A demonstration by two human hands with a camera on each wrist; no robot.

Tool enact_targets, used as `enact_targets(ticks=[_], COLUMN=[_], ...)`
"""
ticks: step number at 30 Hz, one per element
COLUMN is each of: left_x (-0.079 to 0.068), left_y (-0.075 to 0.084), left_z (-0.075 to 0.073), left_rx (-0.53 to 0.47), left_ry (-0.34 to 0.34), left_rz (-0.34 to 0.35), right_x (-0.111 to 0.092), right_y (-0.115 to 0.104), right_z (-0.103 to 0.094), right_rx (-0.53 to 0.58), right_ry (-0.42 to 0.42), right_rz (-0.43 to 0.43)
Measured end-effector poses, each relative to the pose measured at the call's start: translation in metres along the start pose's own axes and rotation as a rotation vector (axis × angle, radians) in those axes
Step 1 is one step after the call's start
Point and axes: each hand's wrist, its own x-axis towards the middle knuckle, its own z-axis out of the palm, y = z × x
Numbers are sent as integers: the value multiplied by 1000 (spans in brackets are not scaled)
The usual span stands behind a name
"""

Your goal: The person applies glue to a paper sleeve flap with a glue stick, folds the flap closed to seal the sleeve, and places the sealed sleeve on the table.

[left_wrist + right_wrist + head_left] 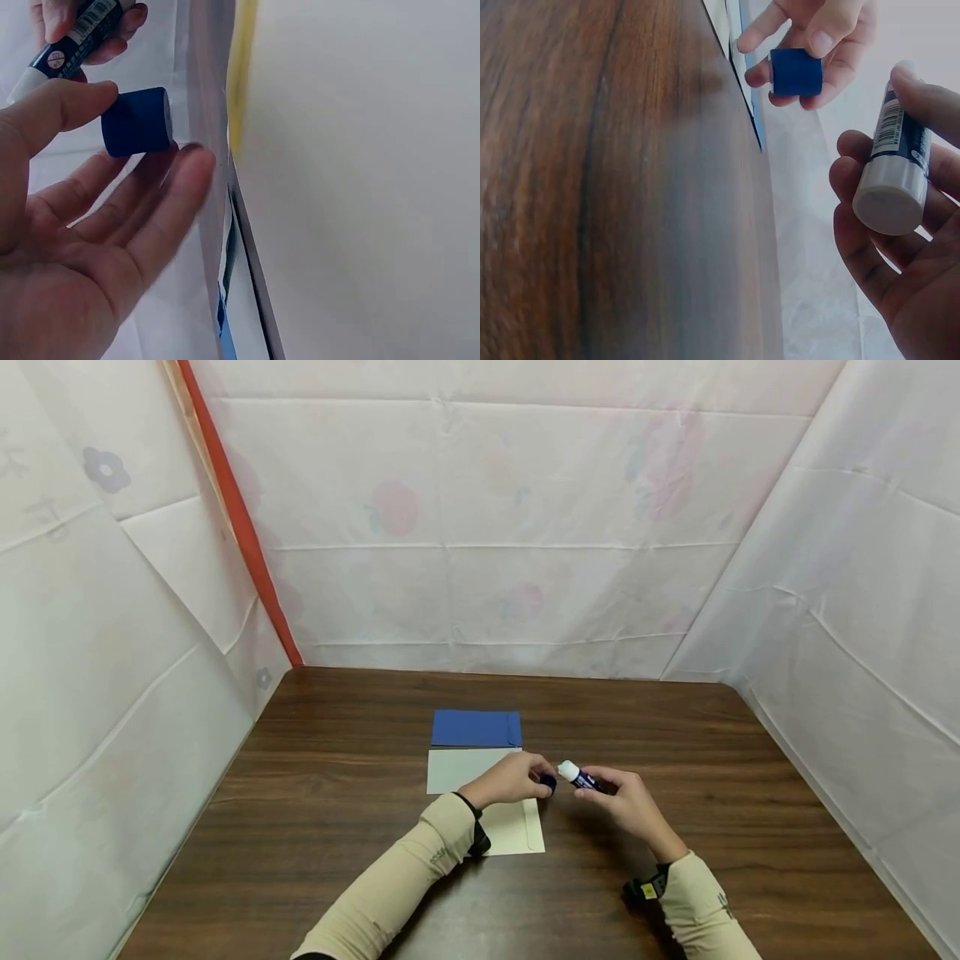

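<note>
My left hand [512,779] pinches a dark blue cap [139,122] between thumb and fingers, over the right side of the envelopes. To its right, my right hand [628,802] grips a glue stick [894,154] with a navy label, barcode and white base. The white uncapped end of the glue stick points at the cap, a small gap between them in the head view. Below the left hand and wrist lies a cream envelope [517,828], partly hidden by the forearm. A pale grey-green envelope [457,768] lies just beyond it, partly under the left hand.
A blue envelope [472,728] lies farthest back in the row. All three envelopes rest on a dark wood-grain table [330,777]. White patterned sheeting [480,510] hangs behind the table and along both sides, with a red strip [247,535] at the left back corner.
</note>
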Motion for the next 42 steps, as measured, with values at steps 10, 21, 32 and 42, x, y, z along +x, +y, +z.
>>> enact_targets(ticks=[10,21,32,42], left_x=[-8,-15,-19,-22], left_y=[-1,-3,0,3], left_z=[-5,-6,-8,-7], left_rx=[-75,-126,-173,-205], left_ry=[27,74,121,124], left_rz=[21,7,7,57], right_x=[0,0,0,0], right_y=[-1,-2,-2,-3], right_z=[1,3,4,6], right_rx=[12,11,-2,-2], right_ry=[6,7,13,-24], right_rz=[-15,-21,-29,-31])
